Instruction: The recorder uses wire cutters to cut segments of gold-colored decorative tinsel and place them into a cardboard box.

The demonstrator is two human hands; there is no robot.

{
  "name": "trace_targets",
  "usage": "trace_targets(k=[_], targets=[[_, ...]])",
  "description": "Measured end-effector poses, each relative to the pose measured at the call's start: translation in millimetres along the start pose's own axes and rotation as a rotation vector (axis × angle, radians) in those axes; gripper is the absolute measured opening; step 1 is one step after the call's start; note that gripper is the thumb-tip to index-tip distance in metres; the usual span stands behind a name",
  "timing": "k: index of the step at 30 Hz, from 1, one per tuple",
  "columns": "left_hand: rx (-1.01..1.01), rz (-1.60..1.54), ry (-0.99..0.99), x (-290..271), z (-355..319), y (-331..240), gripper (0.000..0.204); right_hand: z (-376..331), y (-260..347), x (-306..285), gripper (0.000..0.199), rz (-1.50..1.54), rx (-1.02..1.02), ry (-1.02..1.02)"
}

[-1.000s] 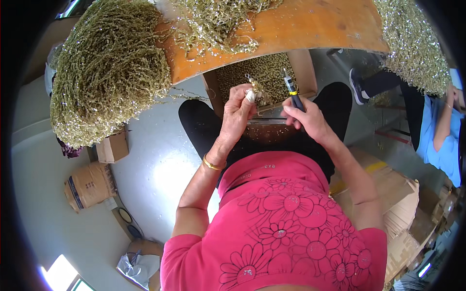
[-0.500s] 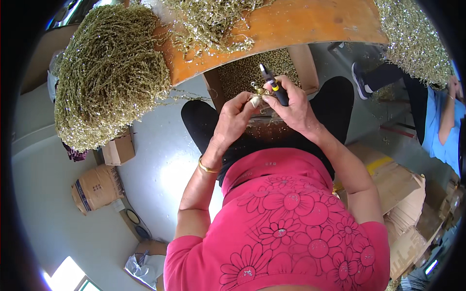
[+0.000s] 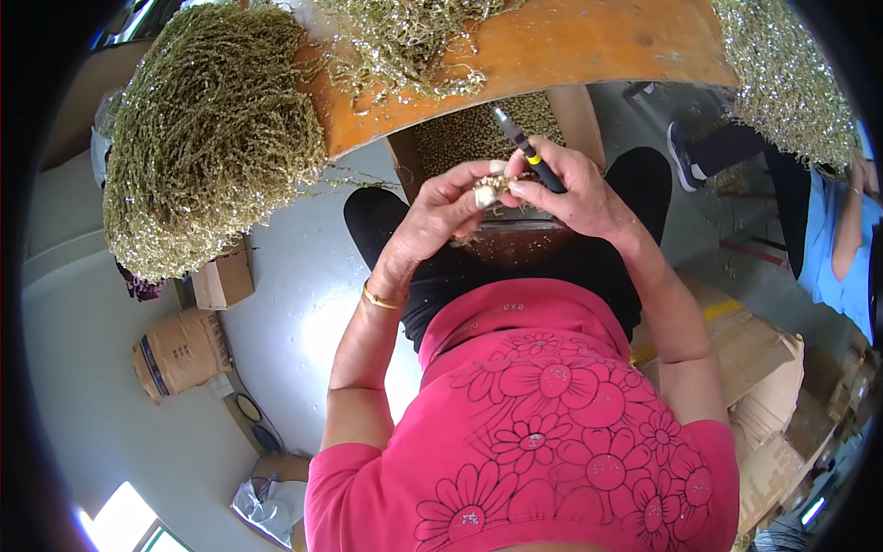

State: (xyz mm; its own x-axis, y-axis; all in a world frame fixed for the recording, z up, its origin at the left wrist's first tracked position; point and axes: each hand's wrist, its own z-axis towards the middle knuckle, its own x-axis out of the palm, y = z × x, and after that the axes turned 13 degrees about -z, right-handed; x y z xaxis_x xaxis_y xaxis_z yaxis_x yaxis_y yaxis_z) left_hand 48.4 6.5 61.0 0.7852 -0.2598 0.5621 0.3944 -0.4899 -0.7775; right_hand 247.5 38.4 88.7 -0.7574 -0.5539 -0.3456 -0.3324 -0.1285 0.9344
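Note:
Between my two hands, over the lap, is a small gold beaded piece [image 3: 497,183]. My left hand [image 3: 443,210] pinches it between thumb and fingers, and pale wraps cover some fingertips. The thumb and fingertips of my right hand [image 3: 581,191] meet the piece's other side. That same hand grips a slim hand tool [image 3: 544,172] with a black handle, a yellow band and a metal tip pointing up and left; it looks like small pliers. Just beyond the hands, an open cardboard box [image 3: 578,124] holds many small gold beads [image 3: 460,134].
An orange wooden table [image 3: 598,46] arches across the far side. Gold glittery strands [image 3: 212,138] hang over its left end, with another tangled pile [image 3: 405,46] beside them. A co-worker in blue [image 3: 832,244] sits at right. Cardboard [image 3: 754,354] lies at lower right.
My left hand has turned and its fingers have moved up around the gold piece. My right hand has shifted slightly right, and the tool leans further left.

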Motion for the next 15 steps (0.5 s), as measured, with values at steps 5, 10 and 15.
trace_targets(k=[5,10,15], targets=[[0.165,-0.141,-0.064,0,7,13,0.019,3,-17,3,0.016,-0.14,-0.054,-0.115],[0.371,-0.04,-0.247,4,1,20,0.019,-5,-9,-1,0.026,-0.322,0.041,-0.609],[0.545,-0.003,-0.344,10,0,27,0.018,-41,13,7,0.028,-0.485,0.08,-0.379]])
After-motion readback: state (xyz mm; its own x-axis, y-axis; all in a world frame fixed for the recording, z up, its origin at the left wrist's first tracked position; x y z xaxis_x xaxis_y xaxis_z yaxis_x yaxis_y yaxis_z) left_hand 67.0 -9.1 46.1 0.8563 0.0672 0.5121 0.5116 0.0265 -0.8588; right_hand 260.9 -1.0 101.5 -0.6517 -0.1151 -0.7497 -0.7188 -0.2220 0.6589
